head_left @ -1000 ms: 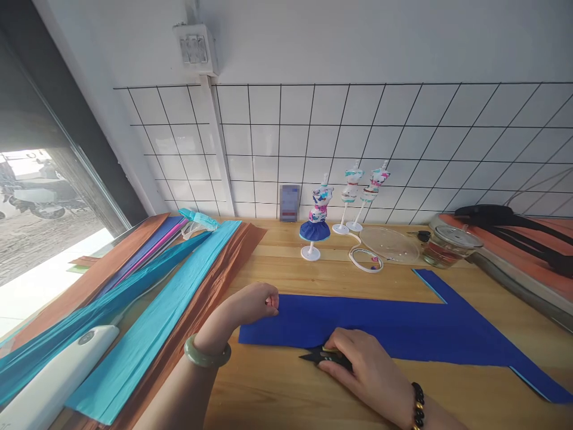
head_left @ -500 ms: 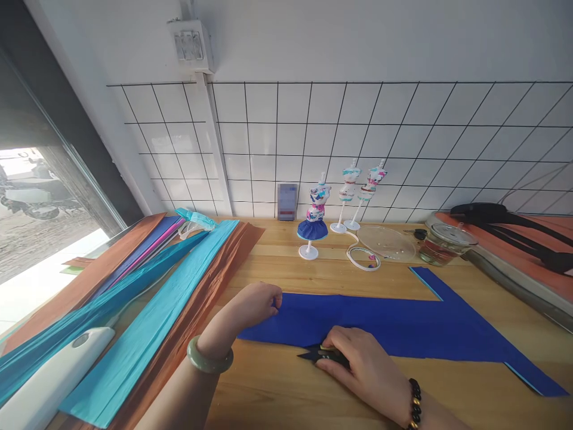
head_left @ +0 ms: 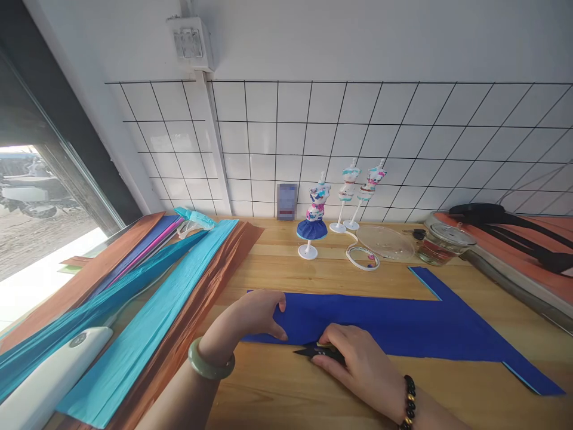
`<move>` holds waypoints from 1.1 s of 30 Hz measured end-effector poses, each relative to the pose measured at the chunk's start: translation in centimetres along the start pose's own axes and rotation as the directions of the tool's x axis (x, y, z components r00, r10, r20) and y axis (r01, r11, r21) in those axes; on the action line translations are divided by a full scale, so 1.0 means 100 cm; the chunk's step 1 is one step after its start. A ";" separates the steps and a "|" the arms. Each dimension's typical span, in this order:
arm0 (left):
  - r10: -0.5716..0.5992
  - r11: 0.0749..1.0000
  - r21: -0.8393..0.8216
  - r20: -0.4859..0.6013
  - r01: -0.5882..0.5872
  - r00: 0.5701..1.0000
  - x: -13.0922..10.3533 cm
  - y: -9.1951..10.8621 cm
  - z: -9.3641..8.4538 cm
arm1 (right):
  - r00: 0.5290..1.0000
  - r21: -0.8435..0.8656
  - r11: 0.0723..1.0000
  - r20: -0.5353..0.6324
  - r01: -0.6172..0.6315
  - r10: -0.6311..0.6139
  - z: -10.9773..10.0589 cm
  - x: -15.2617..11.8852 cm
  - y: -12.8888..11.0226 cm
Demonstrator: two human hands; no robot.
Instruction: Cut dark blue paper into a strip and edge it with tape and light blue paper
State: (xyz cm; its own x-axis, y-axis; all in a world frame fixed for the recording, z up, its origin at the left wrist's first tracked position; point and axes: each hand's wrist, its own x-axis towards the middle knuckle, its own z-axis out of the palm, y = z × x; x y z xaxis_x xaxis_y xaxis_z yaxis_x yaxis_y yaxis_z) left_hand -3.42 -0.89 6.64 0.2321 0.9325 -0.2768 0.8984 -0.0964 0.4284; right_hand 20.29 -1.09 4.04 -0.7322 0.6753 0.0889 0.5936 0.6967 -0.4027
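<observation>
Opened out since half a second ago: the left hand (head_left: pixel 250 316), from curled fingers near the strip's upper edge to thumb and fingers spread in a wide C over its left part. Barely shifted: the right hand (head_left: pixel 358 355), closed on black snips (head_left: pixel 326 351), pointed blade toward the left, just at the near edge of the blue strip (head_left: pixel 403 325). Impossible to tell whether pressing on the strip with the left fingertips. Visible now past the back of the left hand: a corner of blue. Stretched flat across the wooden table (head_left: pixel 264 394), from beneath the left hand to a slanting crosspiece of the same blue at the right, edged in part with light blue. On the left wrist, a green bangle (head_left: pixel 210 361); on the right, a dark beaded bracelet (head_left: pixel 409 400). Lying to the left: a light blue length (head_left: pixel 147 322) beside a brown one (head_left: pixel 228 263), with a white device (head_left: pixel 58 376) near them. Standing upright beyond the strip: a small dress form (head_left: pixel 317 206) in a blue skirt (head_left: pixel 312 229). Farther right, near the wall: a lidded glass jar (head_left: pixel 441 245).
</observation>
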 end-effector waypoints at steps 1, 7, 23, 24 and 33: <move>-0.002 1.000 0.004 0.006 0.002 1.000 -0.001 0.002 0.000 | 1.000 -0.001 1.000 0.002 -0.004 0.004 0.001 0.001 -0.001; -0.014 1.000 0.022 0.044 0.013 0.999 -0.004 0.006 0.000 | 1.000 0.009 1.000 0.004 -0.019 0.019 0.003 0.002 -0.004; 0.026 0.999 -0.024 0.048 -0.025 0.998 0.001 0.000 0.002 | 1.000 0.033 0.999 0.003 -0.016 0.016 0.006 0.004 -0.002; 0.026 0.999 -0.025 0.050 -0.025 0.998 0.001 0.000 0.002 | 1.000 0.034 0.999 -0.001 -0.018 0.018 0.006 0.004 -0.002; 0.026 0.998 -0.065 0.067 -0.022 0.997 0.001 -0.004 0.001 | 1.000 0.027 0.999 -0.007 -0.019 0.020 0.007 0.004 -0.003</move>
State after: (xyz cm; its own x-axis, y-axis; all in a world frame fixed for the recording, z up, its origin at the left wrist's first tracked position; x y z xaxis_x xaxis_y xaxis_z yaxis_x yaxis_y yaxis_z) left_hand -3.72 -0.84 6.34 0.2801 0.9043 -0.3223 0.8669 -0.0940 0.4896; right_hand 19.63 -1.17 3.56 -0.7183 0.6903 0.0870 0.5983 0.6766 -0.4292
